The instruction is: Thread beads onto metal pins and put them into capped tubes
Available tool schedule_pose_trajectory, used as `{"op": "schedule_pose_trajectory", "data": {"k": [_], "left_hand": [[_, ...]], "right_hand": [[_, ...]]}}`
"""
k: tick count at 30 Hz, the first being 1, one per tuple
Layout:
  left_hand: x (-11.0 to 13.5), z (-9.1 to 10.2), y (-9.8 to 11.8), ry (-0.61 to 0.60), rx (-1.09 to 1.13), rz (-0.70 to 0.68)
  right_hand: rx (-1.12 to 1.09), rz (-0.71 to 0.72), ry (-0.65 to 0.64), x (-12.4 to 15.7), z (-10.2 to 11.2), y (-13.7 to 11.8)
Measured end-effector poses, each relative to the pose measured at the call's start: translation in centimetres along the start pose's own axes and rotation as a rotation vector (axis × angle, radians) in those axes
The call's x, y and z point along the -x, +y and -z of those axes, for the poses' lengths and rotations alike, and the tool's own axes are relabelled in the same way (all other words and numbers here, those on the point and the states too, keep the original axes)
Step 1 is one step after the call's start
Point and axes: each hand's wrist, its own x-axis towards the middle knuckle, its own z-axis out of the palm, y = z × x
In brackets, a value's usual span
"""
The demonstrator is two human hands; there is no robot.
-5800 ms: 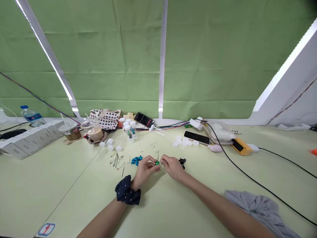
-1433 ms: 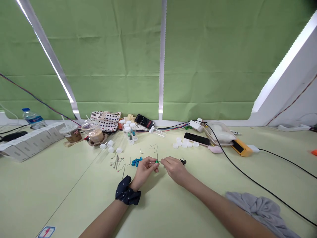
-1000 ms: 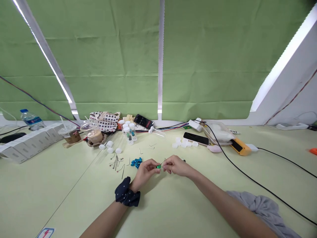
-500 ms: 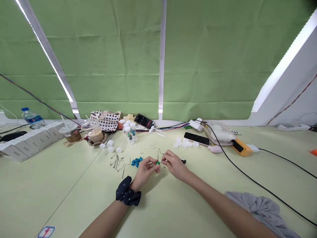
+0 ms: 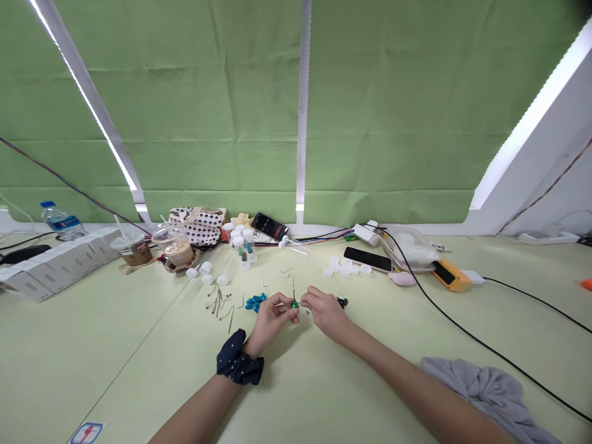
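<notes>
Left hand: the left hand [image 5: 272, 316] is in the middle of the frame, low on the green surface [image 5: 115, 345]. Its fingers [image 5: 287, 312] pinch a tiny green bead [image 5: 294, 304].
Pin: a thin metal pin [image 5: 293, 286] sticks straight up from the green bead.
Right hand: the right hand [image 5: 326, 311] is just right of the bead. Its fingers [image 5: 307, 298] are pressed together close to the bead. It is too small to tell if they nip the pin.
Wrist: a dark dotted scrunchie [image 5: 240, 364] sits on the left wrist.
Blue beads: a little heap of blue beads [image 5: 254, 301] lies just left of the left hand.
Black beads: a few black beads [image 5: 341, 301] lie just past the right hand.
Loose pins: more loose pins [image 5: 220, 303] lie further left.
White caps: white caps [image 5: 345, 267] sit above the hands, beside a dark phone [image 5: 367, 258].
Little jars: little jars [image 5: 243, 244] stand at the back, left of the middle.
Cups: two drink cups [image 5: 178, 249] stand in the left part of the frame.
Cloth: a grey cloth [image 5: 483, 387] lies at the lower right, under a black cable [image 5: 462, 327].
</notes>
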Motion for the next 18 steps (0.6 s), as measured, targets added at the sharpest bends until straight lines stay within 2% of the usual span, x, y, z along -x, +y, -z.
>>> {"op": "schedule_pose_trajectory", "data": {"k": [4,7,12,15,18], "left_hand": [[0.0,0.0,0.2,-0.007,-0.018,0.013],[0.0,0.0,0.5,0.004,-0.025,0.015],[-0.1,0.1,0.6,0.0,-0.024,0.002],[-0.1,0.0,0.5,-0.003,-0.015,0.007],[0.0,-0.2,0.6,-0.007,-0.011,0.004]], "right_hand": [[-0.251,-0.078,-0.017,-0.5,0.7,-0.2],[-0.492,-0.233,-0.089,-0.7,1.2,0.0],[-1.041,-0.484,-0.408,-0.8,2.1,0.9],[-1.227,-0.553,-0.573,-0.7,2.4,1.0],[-1.261,-0.564,-0.527,-0.7,2.2,0.8]]}}
